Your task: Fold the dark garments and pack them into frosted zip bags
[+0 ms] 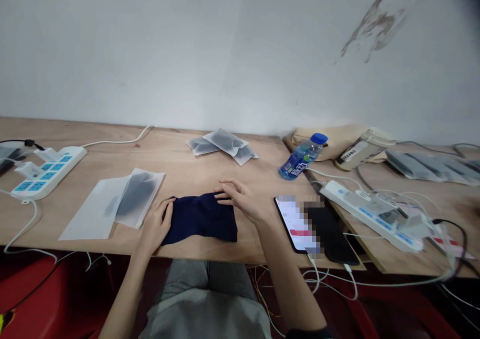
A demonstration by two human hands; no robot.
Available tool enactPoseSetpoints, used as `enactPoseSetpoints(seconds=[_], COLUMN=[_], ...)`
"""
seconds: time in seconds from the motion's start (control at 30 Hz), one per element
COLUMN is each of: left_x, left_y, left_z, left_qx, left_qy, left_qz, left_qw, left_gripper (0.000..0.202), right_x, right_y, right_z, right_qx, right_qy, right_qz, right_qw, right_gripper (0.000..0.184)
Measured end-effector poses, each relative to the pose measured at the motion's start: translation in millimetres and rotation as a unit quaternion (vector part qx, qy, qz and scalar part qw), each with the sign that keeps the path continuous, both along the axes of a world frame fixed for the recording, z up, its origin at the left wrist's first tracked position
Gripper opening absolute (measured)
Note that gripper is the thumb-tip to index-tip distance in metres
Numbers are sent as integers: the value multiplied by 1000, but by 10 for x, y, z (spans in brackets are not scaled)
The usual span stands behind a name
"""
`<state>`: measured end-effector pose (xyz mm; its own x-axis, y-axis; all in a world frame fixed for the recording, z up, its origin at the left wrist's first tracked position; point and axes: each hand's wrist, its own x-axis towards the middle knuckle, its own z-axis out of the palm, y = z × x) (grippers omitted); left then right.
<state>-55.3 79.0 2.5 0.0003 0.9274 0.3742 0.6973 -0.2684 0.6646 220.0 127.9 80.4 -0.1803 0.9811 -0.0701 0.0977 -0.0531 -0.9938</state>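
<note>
A dark navy piece of folded cloth [200, 219] lies flat near the front edge of the table. At its left end rests my left hand [156, 223], fingers and thumb a little apart and touching the cloth's edge. My right hand [240, 200] is over the upper right corner, fingers stretched out and spread, with no grip on the cloth visible. Left of my left hand lies a frosted plastic bag [140, 196] with something dark inside. A paler frosted bag [93, 211] overlaps it.
Several filled frosted bags [227, 144] are piled near the wall. To the right are a blue-capped bottle [303, 156], a lit phone [296, 226], a dark phone [332, 236], a coffee cup [362, 149] and a power strip [371, 216] with cables. Another power strip [50, 171] is at left.
</note>
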Motion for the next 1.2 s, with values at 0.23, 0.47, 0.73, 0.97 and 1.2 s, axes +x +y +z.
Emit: enactPoseSetpoints(seconds=[0.23,0.47,0.73,0.97,1.2], left_x=[-7,61,273,388,467], left_y=[-90,-153,-347,-393,-289], left_z=[4,24,-46,9,255], left_qx=[-23,-41,-98,-105,-25], left_qy=[-50,-81,-133,-133,-52], left_qz=[29,66,8,-11,-29], left_qw=[998,994,986,986,998], left_gripper=[35,35,36,35,31], right_x=[-4,-55,-140,-780,-549], right_y=[-404,-395,-416,-697,-820], right_z=[-535,-680,-276,-345,-419], right_qx=[79,71,147,271,278], right_qy=[-280,-360,-420,-269,-225], right_qz=[-207,-142,-265,-15,-138], right_qw=[934,919,855,924,924], right_gripper=[35,13,15,27,26])
